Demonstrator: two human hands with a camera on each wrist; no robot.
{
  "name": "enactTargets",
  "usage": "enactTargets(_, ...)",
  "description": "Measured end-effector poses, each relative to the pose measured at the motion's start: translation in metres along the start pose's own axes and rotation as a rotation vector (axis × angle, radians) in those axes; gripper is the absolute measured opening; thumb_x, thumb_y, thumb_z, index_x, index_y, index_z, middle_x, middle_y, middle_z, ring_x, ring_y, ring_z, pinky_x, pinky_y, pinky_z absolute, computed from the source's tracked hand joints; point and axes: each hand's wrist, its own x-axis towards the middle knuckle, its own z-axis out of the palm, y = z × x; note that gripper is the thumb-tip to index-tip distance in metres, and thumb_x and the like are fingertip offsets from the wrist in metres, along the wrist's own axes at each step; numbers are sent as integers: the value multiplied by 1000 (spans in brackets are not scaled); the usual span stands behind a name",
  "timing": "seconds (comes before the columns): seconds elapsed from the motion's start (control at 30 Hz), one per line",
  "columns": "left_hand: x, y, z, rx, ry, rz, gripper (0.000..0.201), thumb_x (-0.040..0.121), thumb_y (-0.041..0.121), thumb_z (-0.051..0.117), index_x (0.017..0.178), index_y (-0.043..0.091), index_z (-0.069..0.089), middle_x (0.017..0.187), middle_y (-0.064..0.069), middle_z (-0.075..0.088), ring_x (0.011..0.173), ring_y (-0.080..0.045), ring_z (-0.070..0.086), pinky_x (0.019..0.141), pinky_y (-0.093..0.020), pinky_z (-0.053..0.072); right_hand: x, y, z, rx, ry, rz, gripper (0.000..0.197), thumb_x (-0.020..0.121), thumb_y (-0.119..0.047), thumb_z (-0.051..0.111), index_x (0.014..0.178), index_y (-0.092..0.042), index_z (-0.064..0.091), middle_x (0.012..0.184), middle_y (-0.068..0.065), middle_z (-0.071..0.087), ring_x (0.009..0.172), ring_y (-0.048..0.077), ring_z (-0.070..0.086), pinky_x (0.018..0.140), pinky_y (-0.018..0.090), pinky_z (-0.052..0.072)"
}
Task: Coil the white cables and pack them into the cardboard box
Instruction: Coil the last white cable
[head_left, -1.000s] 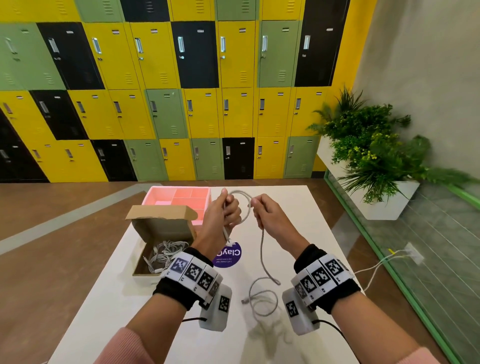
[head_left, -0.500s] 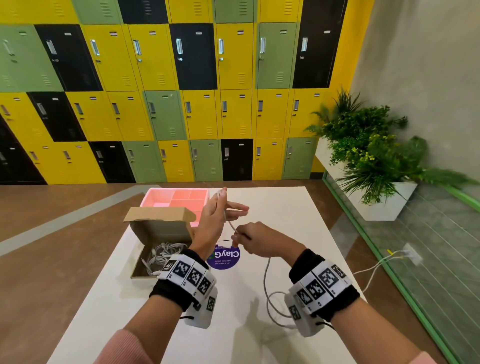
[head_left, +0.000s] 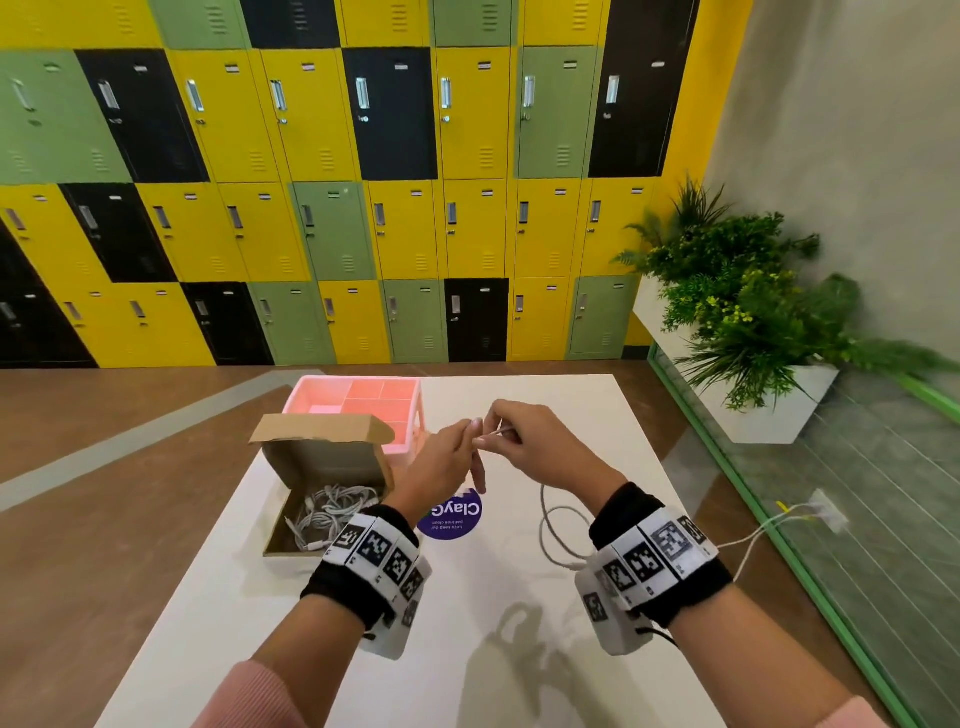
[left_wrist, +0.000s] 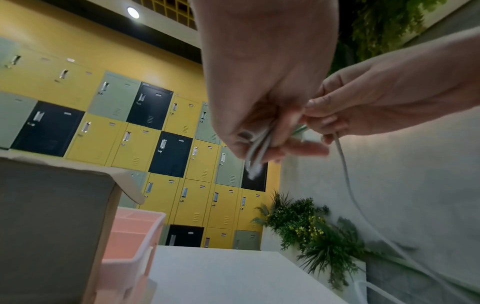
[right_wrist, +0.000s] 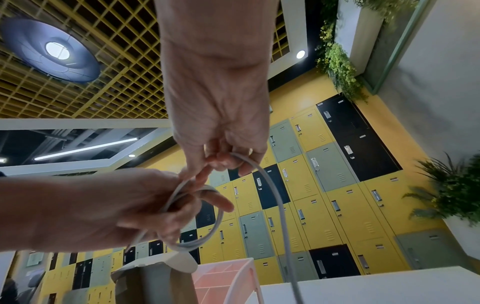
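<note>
I see a matt white surface (head_left: 545, 649), smooth. The box (head_left: 317, 462) is plain brown cardboard, dull and papery. The cable (right_wrist: 275, 197) looks like smooth white rubbery plastic with a faint sheen. The tray (head_left: 358, 400) is glossy pink plastic. My wristbands (head_left: 363, 582) are black cloth. The lockers (head_left: 467, 156) are painted metal, satin, and the floor (head_left: 78, 467) is wood-look, slightly shiny.

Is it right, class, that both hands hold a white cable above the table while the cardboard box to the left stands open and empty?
Not quite: the cardboard box is open but not empty. The head view shows white cables already lying inside it. The rest holds: left hand and right hand hold a white cable above the table.
</note>
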Motion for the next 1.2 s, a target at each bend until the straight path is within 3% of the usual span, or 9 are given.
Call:
enactTargets(0.23, -4, 11, -5, -432, -159, -163, 47, 105, 37, 24, 68, 15, 42, 47, 7, 38, 41, -7, 29, 44, -19, 26, 0, 9, 1, 232, 98, 51, 23, 88, -27, 65, 97, -9, 55, 63, -3, 43, 51, 4, 36, 49, 11, 33)
enactTargets(0.33, -2, 13, -11, -658, -244, -224, 46, 104, 36, 24, 66, 15, 36, 46, 4, 32, 37, -6, 22, 36, -17, 23, -1, 12, 4, 227, 80, 54, 24, 92, -32, 59, 94, -8, 58, 61, -1, 46, 52, 4, 38, 51, 14, 32)
enactTargets(0.47, -1, 12, -16, -844, -284, -269, 45, 104, 34, 27, 65, 14, 36, 46, 4, 32, 35, -6, 23, 34, -16, 23, 1, 13, 9, 142, 66, -30, 31, 98, -29, 49, 83, -3, 59, 78, 10, 62, 68, 15, 52, 60, 21, 37)
enactTargets(0.63, -3, 9, -13, -935, -236, -255, 45, 103, 37, 32, 64, 14, 39, 49, 4, 33, 39, -6, 27, 38, -16, 29, 3, 12, 14, 186, 131, -33, 34, 99, -28, 46, 79, -1, 53, 69, 4, 51, 58, 6, 40, 56, 16, 33)
enactTargets(0.77, -6, 7, -12, -1027, -237, -224, 43, 102, 33, 34, 63, 17, 38, 46, 9, 29, 37, -3, 24, 40, -16, 21, 3, 15, 19, 305, 113, 23, 31, 100, -32, 44, 80, -10, 54, 70, 9, 52, 62, 10, 40, 60, 20, 33)
enactTargets(0.83, -7, 8, -13, -1077, -230, -204, 43, 103, 32, 33, 62, 17, 38, 46, 9, 28, 36, -3, 23, 41, -18, 17, 3, 16, 20, 374, 115, 58, 30, 101, -32, 41, 83, -13, 55, 68, -4, 54, 62, 5, 41, 61, 21, 34)
enactTargets(0.9, -7, 9, -15, -1135, -212, -158, 42, 103, 31, 31, 65, 16, 39, 47, 9, 28, 36, -2, 23, 41, -18, 18, 3, 21, 21, 426, 119, 86, 26, 102, -29, 40, 85, -15, 53, 63, -16, 49, 58, 0, 40, 60, 18, 33)
enactTargets(1.1, -3, 15, -24, -1043, -79, 31, 37, 103, 30, 30, 97, 6, 58, 47, 9, 35, 38, -1, 26, 46, -20, 16, -5, 35, 33, 280, 82, 154, 28, 102, -23, 36, 86, -16, 57, 62, -10, 42, 52, 2, 40, 55, 17, 30)
enactTargets(1.2, -1, 15, -26, -949, -14, 82, 39, 103, 27, 34, 117, 4, 60, 51, 6, 43, 43, -3, 35, 47, -15, 31, -9, 32, 38, 176, -49, 162, 30, 103, -24, 33, 87, -15, 58, 62, -6, 47, 49, 2, 44, 52, 14, 36)
